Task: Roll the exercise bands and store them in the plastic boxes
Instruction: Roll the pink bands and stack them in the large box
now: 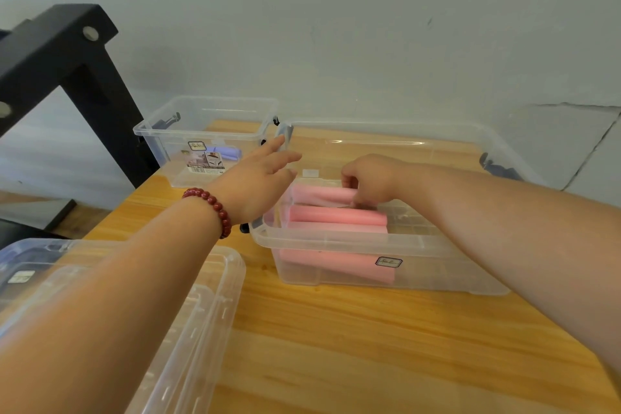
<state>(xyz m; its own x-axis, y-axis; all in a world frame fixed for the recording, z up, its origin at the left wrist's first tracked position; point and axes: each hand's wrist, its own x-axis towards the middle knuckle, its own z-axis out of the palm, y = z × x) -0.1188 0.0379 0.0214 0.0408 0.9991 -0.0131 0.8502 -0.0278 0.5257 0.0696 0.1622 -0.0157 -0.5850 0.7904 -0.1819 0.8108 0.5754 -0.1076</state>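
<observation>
centre frame: right hand (369,180) is pinching one end of the pink rolled band (319,196), likely soft and light; left hand (258,178) is reaching empty, fingers straight.

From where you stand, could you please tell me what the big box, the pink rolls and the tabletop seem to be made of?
Big box: clear glossy plastic; its contents show through the walls.
Pink rolls: matte, flexible sheet, probably rubber or latex; smooth and tightly rolled.
Tabletop: wood or wood-look laminate with a slight sheen; streaky grain.
</observation>
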